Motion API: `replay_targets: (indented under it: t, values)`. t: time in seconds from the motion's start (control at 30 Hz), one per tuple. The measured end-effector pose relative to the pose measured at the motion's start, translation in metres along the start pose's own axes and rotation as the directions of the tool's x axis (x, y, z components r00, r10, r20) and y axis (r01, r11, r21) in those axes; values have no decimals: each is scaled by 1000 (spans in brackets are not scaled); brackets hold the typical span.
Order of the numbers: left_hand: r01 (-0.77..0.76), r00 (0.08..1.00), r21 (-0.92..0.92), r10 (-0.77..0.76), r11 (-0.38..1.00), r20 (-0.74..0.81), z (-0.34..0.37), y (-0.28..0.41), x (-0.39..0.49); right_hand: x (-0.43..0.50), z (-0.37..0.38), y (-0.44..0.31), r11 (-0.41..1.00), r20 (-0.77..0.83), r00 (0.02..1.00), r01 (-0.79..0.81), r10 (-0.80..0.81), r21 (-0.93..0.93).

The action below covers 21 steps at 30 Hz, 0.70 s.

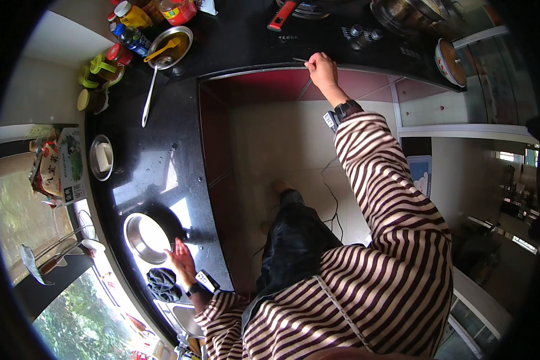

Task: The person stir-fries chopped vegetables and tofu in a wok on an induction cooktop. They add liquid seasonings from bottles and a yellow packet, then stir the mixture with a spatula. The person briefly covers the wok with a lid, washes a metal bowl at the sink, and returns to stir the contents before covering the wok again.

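Observation:
My right hand [322,71] is closed at the front edge of the black stove counter. A thin, dark, pointed utensil [299,59] sticks out of its fingers to the left; the grip hides the rest of it. On the left counter, my left hand [182,262] is beside a round stainless steel pot [134,242], fingers spread at its right rim. Whether they touch the rim is hard to tell. Bright sunlight washes out the pot's inside. Just below the pot lies a crumpled dark cloth [163,285].
A steel ladle-like pan [189,42] holds brown liquid and a yellow spoon [168,47]. Jars and bottles [132,38] crowd the corner. A dish [110,168] carries a white block [103,156]. A lidded enamel bowl [450,62] sits near the right edge. Cables [337,204] cross the floor.

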<state>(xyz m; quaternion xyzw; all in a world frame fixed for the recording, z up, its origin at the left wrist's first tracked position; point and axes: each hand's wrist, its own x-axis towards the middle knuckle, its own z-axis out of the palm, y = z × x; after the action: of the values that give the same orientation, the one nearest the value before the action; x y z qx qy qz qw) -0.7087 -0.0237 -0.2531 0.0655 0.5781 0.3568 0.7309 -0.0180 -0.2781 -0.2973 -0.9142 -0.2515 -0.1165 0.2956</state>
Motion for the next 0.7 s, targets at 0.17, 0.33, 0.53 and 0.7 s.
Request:
replay_targets:
  t: [0.17, 0.33, 0.53, 0.7]
  values:
    - [-220, 975, 396, 197, 892, 99, 27, -38, -37, -40, -46, 8, 837, 54, 950, -298, 308, 460]
    - [-363, 930, 530, 262, 766, 259, 95, -66, -46, -128, -135, 20, 655, 121, 890, -410, 440, 634]
    - [-653, 712, 498, 238, 571, 661, 91, -117, -64, -321, -298, 39, 695, 143, 860, -484, 490, 532]
    - [-664, 675, 563, 70, 492, 734, 161, -153, -96, -447, -452, 64, 878, -132, 868, -467, 478, 110]
